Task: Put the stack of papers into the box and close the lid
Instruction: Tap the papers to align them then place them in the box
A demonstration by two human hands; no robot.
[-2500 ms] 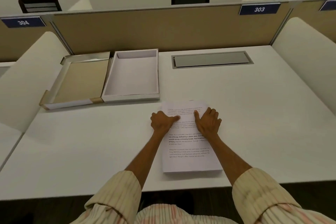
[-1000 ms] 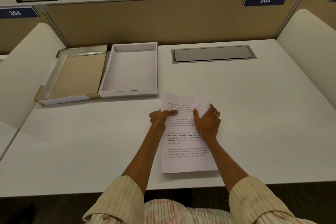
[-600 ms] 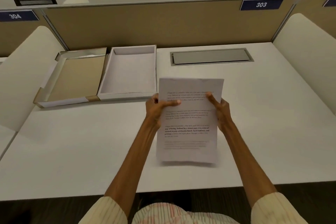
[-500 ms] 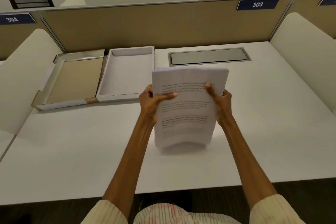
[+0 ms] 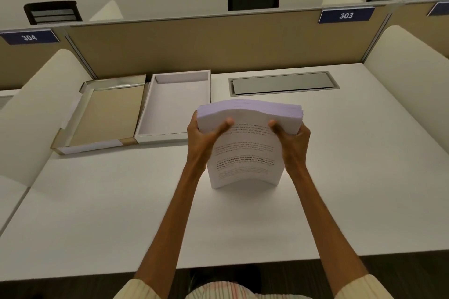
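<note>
Both our hands hold the papers (image 5: 245, 153) up on end. Our left hand (image 5: 202, 139) grips the left side near the top, with its thumb on the front page. Our right hand (image 5: 292, 142) grips the right side the same way. The papers stand almost straight up near the middle of the table (image 5: 121, 201). The bottom edge is at the table top, but we cannot tell if it touches. The front page has lines of print and bows out toward us. The top edge leans away from us, so we see the many sheets.

The box (image 5: 176, 104) is open and sits just left of the papers, near the back edge of the table. It is white inside. Its lid (image 5: 104, 114) lies upside down and touches the left side of the box, at the back left corner. A grey hatch (image 5: 283, 84) is set into the table by the back edge, behind the papers. A tan wall (image 5: 218, 43) runs along the back edge, with a blue sign (image 5: 346, 15) that reads 303.
</note>
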